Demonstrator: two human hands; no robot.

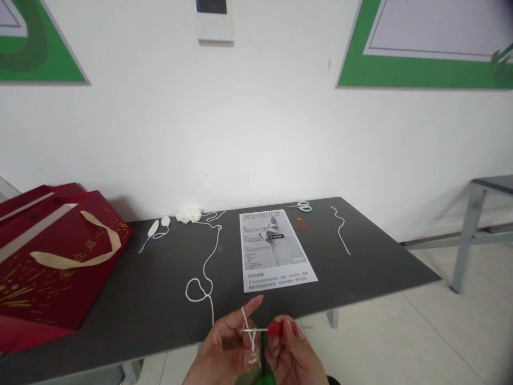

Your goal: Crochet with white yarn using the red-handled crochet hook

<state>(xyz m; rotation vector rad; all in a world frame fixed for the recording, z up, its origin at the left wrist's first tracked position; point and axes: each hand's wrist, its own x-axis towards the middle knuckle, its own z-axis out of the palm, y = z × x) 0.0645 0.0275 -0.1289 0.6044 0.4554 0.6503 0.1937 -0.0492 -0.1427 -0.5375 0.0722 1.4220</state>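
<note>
My right hand (294,350) grips a crochet hook by its red handle (275,329), low in the view in front of the table edge. The hook's thin metal shaft (261,330) points left toward my other hand. My left hand (230,342) is closed on white yarn (253,340), pinching it between thumb and fingers, with the index finger raised. Yarn is looped around the hook's shaft near its tip. From my left hand the white strand (207,267) runs back over the table to a loose white yarn bundle (189,215).
On the dark table (360,267) lie a printed sheet (276,251), scissors (303,206), small orange pieces (300,225), a cut yarn length (340,230) and two white crocheted pieces (153,229). A red gift bag (80,272) stands at the left. The white wall (260,133) rises behind.
</note>
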